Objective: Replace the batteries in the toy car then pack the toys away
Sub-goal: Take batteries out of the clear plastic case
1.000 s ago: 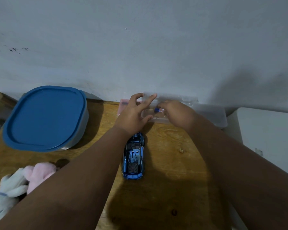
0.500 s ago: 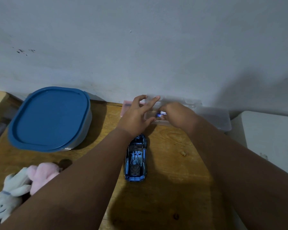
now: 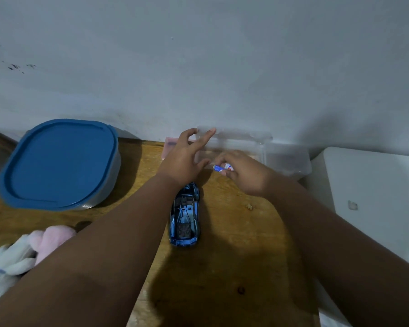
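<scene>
A blue toy car (image 3: pixel 185 218) lies on the wooden table (image 3: pixel 232 244), its nose pointing to the wall. Behind it, against the wall, stands a clear plastic box (image 3: pixel 286 159) with its lid raised. My left hand (image 3: pixel 184 159) rests on the box's left end, fingers spread and touching the lid. My right hand (image 3: pixel 243 173) pinches a small blue, white and red battery (image 3: pixel 223 167) just in front of the box, above the table.
A large container with a blue lid (image 3: pixel 58 161) sits at the back left. A pink and a white plush toy (image 3: pixel 26 253) lie at the left front edge. A white surface (image 3: pixel 373 192) adjoins the table on the right.
My right hand has drawn back out of the clear box toward me, and the battery between its fingers now shows more fully. My left hand has stayed on the box.
</scene>
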